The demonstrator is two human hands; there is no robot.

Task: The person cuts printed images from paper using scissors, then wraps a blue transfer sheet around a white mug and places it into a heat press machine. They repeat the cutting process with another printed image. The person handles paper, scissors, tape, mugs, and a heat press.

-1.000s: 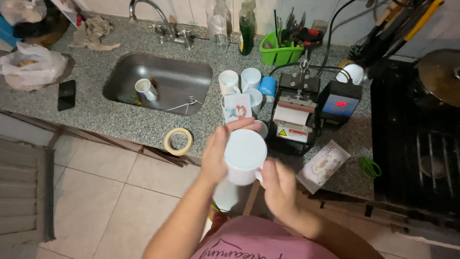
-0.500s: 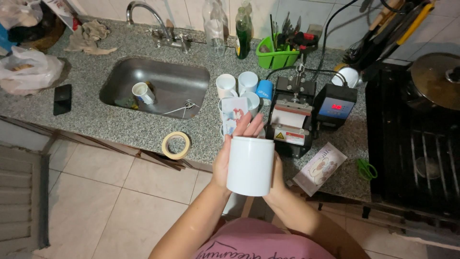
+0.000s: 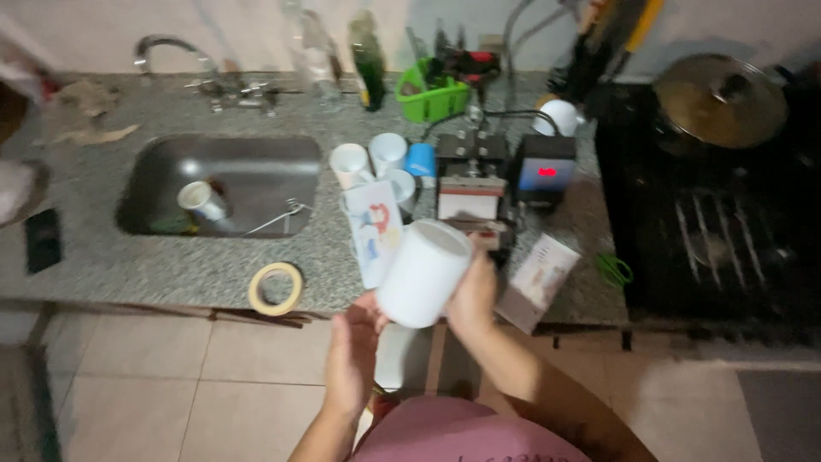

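Observation:
My right hand [image 3: 473, 295] grips a plain white mug [image 3: 423, 272], tilted with its mouth toward the counter, just in front of the counter's edge. My left hand [image 3: 352, 355] is below and to the left of the mug, palm facing it, fingertips touching or nearly touching its base. Right behind the mug, a printed sheet with a colourful picture [image 3: 375, 231] stands on the granite counter [image 3: 325, 265], and a black mug heat press [image 3: 475, 190] sits beyond it.
A steel sink [image 3: 256, 175] holds a cup [image 3: 200, 203]. A roll of tape [image 3: 275, 288] lies near the counter edge. Several white mugs [image 3: 369, 160], a green basket [image 3: 432, 98], bottles, a small packet [image 3: 537, 281] and a stove with a lidded pot [image 3: 720, 101] surround the press.
The mug went from upright in both hands to tilted. My left hand slid off its side down to below its base. The view shifted slightly.

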